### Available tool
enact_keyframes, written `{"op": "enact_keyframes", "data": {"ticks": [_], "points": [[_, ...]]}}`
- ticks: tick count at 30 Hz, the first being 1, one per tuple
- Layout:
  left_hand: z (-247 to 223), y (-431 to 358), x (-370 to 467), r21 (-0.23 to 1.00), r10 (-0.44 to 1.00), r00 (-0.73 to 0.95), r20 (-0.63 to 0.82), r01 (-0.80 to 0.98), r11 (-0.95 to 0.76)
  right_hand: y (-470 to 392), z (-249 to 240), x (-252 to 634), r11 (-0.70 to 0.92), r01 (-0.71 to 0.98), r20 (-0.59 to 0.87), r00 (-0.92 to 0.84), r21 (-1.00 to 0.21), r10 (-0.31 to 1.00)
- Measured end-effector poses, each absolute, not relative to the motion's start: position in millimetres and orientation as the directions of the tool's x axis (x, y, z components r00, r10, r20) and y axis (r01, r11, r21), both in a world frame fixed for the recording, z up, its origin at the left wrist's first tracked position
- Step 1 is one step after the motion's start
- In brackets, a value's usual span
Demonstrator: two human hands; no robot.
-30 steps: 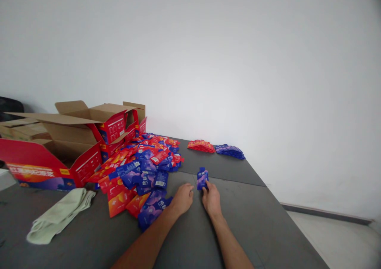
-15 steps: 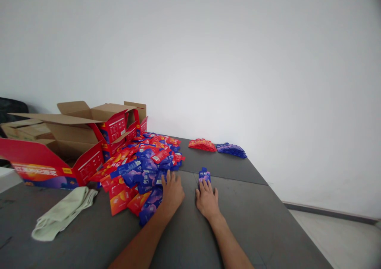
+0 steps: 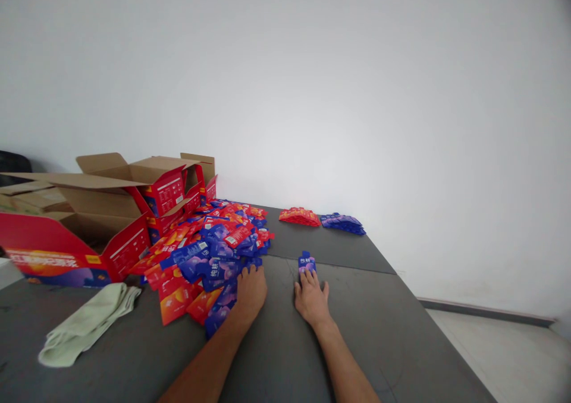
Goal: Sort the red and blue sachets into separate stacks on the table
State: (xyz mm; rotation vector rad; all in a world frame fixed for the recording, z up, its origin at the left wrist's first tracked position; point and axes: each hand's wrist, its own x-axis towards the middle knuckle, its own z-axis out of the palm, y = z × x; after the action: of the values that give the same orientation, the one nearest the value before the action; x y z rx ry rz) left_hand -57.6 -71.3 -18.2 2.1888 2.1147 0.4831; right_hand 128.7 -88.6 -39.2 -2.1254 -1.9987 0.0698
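A heap of red and blue packets (image 3: 232, 236) lies left of centre on the dark table (image 3: 357, 320). At its right edge my left hand (image 3: 252, 290) is closed, its fingertips on a blue packet (image 3: 253, 262). My right hand (image 3: 311, 298) rests with fingers spread on the lower part of a single blue packet (image 3: 306, 262), whose top shows beyond the fingertips. Farther back lie a fanned row of red packets (image 3: 299, 216) and, to its right, a fanned row of blue packets (image 3: 342, 223).
Open red cartons (image 3: 127, 248) with raised brown flaps stand at the left, behind a folded pale green cloth (image 3: 89, 326). A white wall (image 3: 357, 94) rises behind the table. The table's right edge slants toward the lower right.
My left hand has drawn back slightly toward me and its fingers have come together at a blue packet. The right hand stays on its packet. The view has shifted a little.
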Motion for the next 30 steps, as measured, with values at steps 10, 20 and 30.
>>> {"op": "enact_keyframes", "data": {"ticks": [10, 20, 30], "points": [[-23, -55, -55, 0.815, 0.973, -0.123, 0.194, 0.573, -0.090, -90, -33, 128, 0.008, 0.930, 0.306, 0.113, -0.368, 0.945], [-16, -67, -42, 0.992, 0.994, 0.092, -0.066, -0.105, 0.075, -97, -20, 114, 0.167, 0.266, 0.218, 0.174, -0.949, 0.960], [-18, -65, -45, 0.983, 0.984, 0.010, 0.179, 0.041, -0.179, -111, -9, 107, 0.164, 0.265, 0.148, -0.078, -0.950, 0.986]]}}
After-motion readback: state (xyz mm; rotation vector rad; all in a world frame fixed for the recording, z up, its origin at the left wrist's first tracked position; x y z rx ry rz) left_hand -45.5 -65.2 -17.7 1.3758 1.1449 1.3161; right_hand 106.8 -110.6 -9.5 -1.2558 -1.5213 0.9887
